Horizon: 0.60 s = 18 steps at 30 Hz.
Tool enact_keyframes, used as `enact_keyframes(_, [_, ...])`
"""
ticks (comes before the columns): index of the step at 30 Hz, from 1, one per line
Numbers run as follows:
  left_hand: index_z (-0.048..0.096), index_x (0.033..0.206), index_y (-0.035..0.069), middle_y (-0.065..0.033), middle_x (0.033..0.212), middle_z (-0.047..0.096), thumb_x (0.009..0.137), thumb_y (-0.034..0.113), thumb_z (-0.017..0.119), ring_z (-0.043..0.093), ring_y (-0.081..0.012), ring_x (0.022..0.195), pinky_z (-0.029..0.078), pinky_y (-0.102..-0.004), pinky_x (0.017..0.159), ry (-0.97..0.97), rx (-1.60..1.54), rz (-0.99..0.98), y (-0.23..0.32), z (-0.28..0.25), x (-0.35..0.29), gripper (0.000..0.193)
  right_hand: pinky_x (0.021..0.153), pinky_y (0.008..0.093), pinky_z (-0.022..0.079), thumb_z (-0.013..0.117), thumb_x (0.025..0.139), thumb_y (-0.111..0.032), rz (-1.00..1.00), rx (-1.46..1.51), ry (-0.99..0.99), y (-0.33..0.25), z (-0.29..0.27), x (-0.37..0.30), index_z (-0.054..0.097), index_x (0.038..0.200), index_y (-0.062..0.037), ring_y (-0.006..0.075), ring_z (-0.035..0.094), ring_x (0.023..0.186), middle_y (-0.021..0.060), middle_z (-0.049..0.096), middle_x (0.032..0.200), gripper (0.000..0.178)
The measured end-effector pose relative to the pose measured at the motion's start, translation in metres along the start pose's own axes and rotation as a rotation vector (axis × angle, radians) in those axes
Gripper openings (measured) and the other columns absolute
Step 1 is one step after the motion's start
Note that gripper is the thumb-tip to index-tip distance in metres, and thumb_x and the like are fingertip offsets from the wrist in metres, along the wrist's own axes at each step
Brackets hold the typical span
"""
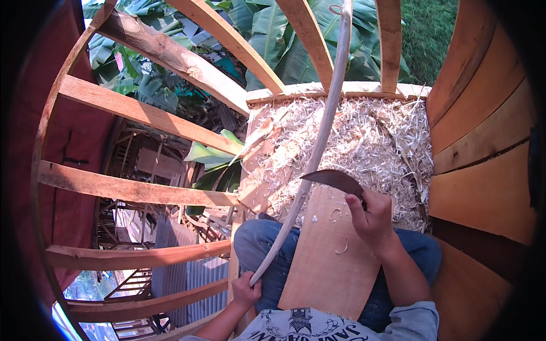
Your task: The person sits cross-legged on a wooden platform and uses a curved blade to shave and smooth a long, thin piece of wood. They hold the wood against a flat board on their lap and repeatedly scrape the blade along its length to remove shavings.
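A long, slightly bent wooden stick point(319, 142) runs from my lap up past the far edge of the floor. Its lower end is gripped in my left hand point(248, 288), fingers wrapped round it. In my right hand point(371, 219) is a sickle point(335, 179) with a dark curved blade; its handle is mostly hidden by my fingers. The blade's tip meets or overlaps the stick near its middle. Across my thighs lies a flat wooden board point(333, 256), with a few curled shavings on it.
Pale wood shavings point(364, 142) cover the floor before me. Spaced wooden bars point(136, 190) form an open railing on the left and far sides; a plank wall point(478, 187) stands close on the right. Beyond are banana leaves point(273, 45) and corrugated metal sheets point(187, 267).
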State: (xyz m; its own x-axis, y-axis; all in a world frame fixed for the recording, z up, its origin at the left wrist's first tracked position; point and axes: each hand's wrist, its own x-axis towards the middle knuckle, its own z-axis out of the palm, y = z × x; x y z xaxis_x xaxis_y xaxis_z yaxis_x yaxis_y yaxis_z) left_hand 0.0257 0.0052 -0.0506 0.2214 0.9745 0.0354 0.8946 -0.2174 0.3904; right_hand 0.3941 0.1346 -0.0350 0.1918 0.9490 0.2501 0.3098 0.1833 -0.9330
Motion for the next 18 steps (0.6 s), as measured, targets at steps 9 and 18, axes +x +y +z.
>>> enact_keyframes(9, [0.056,0.087,0.004,-0.0152,0.061,0.058,0.077,0.009,0.065,0.061,-0.0341,0.053,0.046,-0.0411,0.048,0.01,0.023,0.01,0.007,-0.002,0.003,0.015,0.044,0.0388,0.041,0.065,0.087,-0.034,-0.015,-0.094,-0.142,0.002,0.019,-0.009,0.056,0.067,-0.0057,0.0303,0.055,0.045,0.0121,0.052,0.052,0.036])
enact_keyframes(18, [0.056,0.087,0.004,-0.0146,0.059,0.058,0.076,0.009,0.065,0.061,-0.0339,0.052,0.047,-0.0406,0.048,0.028,0.007,0.005,0.007,0.0,0.002,0.015,0.043,0.0371,0.041,0.064,0.085,-0.042,-0.128,-0.26,-0.195,0.0,0.011,-0.003,0.056,0.067,-0.0083,0.0281,0.056,0.046,0.0085,0.053,0.053,0.039])
